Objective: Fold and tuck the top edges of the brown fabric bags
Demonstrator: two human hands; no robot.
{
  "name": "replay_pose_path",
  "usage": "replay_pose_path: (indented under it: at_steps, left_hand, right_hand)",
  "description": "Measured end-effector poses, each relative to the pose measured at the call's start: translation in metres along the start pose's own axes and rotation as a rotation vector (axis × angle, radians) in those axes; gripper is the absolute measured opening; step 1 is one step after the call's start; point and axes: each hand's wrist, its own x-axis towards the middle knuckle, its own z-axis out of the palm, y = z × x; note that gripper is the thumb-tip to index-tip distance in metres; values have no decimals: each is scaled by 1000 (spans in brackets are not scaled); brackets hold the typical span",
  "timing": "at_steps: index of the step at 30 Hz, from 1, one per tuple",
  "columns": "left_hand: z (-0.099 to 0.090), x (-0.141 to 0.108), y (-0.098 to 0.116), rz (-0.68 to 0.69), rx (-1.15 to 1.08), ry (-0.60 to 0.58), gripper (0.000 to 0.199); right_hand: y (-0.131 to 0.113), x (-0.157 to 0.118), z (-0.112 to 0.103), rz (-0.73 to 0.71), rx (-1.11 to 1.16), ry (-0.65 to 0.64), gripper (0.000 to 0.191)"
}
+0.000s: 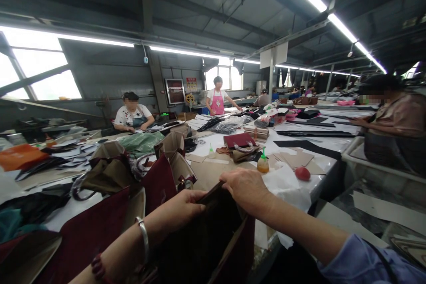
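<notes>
- Nearest the camera, your dark-lined maroon bag (199,239) is standing open below your hands, at the near side of the table (324,117).
- Your left hand (189,202) is gripping the bag's dark upper edge, thumb on the near side; a silver bangle (143,236) and a dark red beaded bracelet (97,269) are circling that arm.
- Your right hand (248,191) is pinching the same edge farther along, its fingers bending over the top.
- Maroon bag bodies (95,226) with beige insides are sitting to the left, beside an olive-brown bag (108,174).
- Beyond your right hand, a green-tipped bottle (263,165) is holding amber liquid, and a red round object (302,174) is resting near some tan sheets (297,158).
- Farther back, a maroon-and-brown bag (240,141) is lying near a stack of tan pieces (257,133).
- Someone in a pink apron (217,103) is standing across the table; one person (133,115) is leaning over work at left, and another (401,117) is standing at right.
</notes>
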Motion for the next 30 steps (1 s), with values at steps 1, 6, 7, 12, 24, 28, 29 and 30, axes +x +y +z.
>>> replay_pose_path:
  at_steps: [1, 6, 7, 12, 24, 28, 29, 30]
  left_hand:
    - [0, 0, 0, -1, 1, -1, 39]
    - [0, -1, 2, 3, 19, -6, 40]
    - [1, -1, 2, 4, 20, -10, 40]
    - [2, 0, 3, 1, 11, -7, 42]
    - [0, 0, 1, -14, -24, -19, 42]
    - [1, 1, 0, -9, -27, -28, 43]
    - [1, 1, 0, -7, -26, -32, 42]
    - [2, 1, 0, -7, -22, -34, 42]
  right_hand:
    - [0, 0, 0, 1, 4, 2, 11]
    - [-1, 2, -3, 8, 5, -4, 12]
    - [-1, 2, -4, 7, -1, -7, 12]
    - [-1, 1, -6, 1, -33, -9, 15]
    - [2, 1, -5, 7, 15, -26, 15]
    - [0, 1, -8, 3, -7, -12, 16]
    - [-1, 1, -8, 1, -12, -11, 16]
    - [-1, 2, -8, 1, -15, -13, 15]
